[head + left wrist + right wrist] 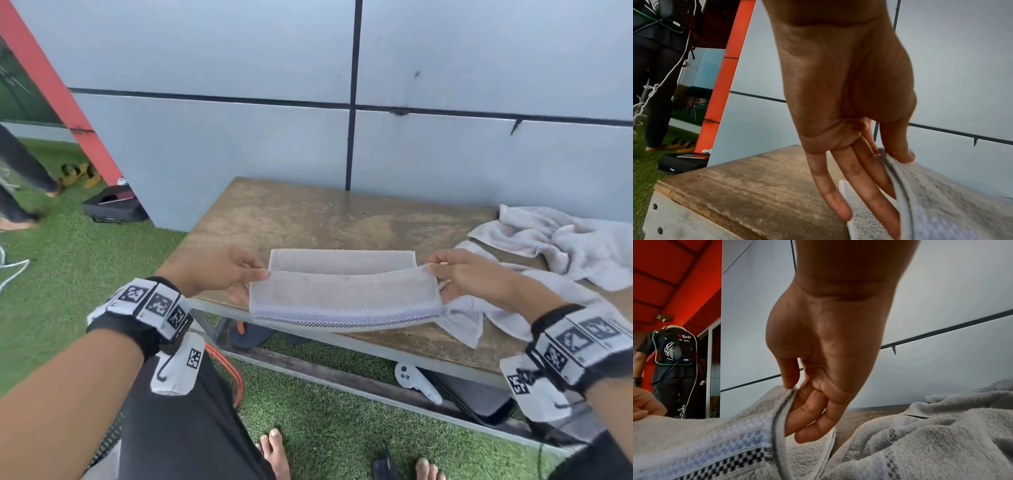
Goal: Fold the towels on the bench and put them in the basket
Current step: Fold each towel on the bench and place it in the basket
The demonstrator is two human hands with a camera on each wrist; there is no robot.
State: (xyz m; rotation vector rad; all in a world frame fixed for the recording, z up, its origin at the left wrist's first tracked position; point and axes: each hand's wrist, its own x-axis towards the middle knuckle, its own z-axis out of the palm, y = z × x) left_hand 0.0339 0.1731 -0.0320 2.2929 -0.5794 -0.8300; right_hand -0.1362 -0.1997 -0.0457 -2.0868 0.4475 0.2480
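A pale grey towel (pixel 342 291) with a blue and black checked border lies partly folded on the wooden bench (pixel 308 219), near its front edge. My left hand (pixel 219 270) pinches the raised fold's left corner between thumb and fingers (pixel 898 146). My right hand (pixel 469 274) pinches the right corner of the same fold (pixel 793 391). The lifted layer sags a little between the two hands, above the flat lower layer (pixel 342 260). The basket is not in view.
Crumpled pale towels (pixel 561 246) lie on the bench to the right, one draped under my right wrist (pixel 479 315). A grey panelled wall (pixel 274 137) stands behind. Under the bench lie a white controller (pixel 416 378) and dark items. A person (pixel 676 356) stands at left on green turf.
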